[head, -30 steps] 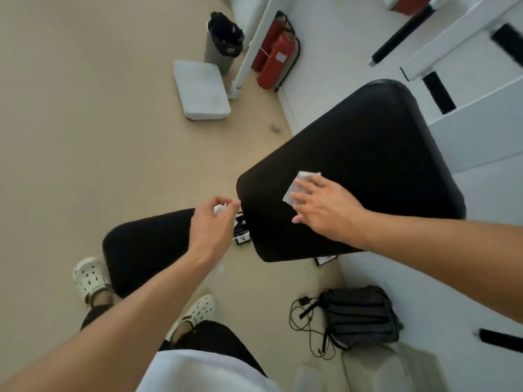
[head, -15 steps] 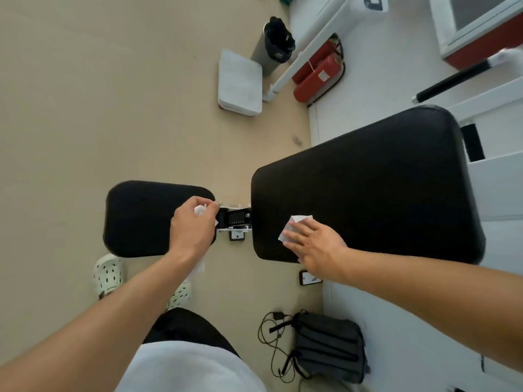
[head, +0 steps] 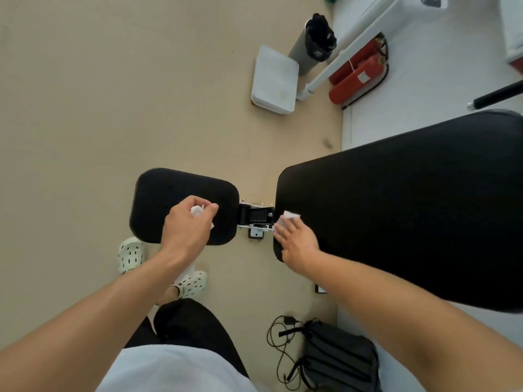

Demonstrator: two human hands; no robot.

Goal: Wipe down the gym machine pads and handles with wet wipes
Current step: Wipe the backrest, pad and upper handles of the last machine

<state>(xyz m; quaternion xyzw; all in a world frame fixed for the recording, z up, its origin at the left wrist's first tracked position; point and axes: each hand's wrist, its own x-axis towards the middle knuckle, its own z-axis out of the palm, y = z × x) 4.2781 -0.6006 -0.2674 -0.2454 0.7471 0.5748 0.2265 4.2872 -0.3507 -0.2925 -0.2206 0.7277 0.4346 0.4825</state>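
A large black back pad [head: 396,210] fills the right side, and a smaller black seat pad [head: 169,193] lies to its left, joined by a metal hinge bracket [head: 256,219]. My right hand [head: 297,241] lies flat at the large pad's near left corner, pressing a white wet wipe [head: 290,222] against it. My left hand [head: 188,226] hovers over the seat pad's right part, closed around a crumpled white wipe [head: 197,211].
On the tan floor at the back stand a white flat box [head: 274,80], a grey bin with a black liner [head: 314,43] and red fire extinguishers [head: 358,77]. A dark bag with cables [head: 336,357] lies near my feet. A black handle bar [head: 498,96] shows at the right.
My right hand slid its wipe toward the large pad's left edge near the hinge. My left hand moved from the hinge gap onto the seat pad. The view shifted left and back.
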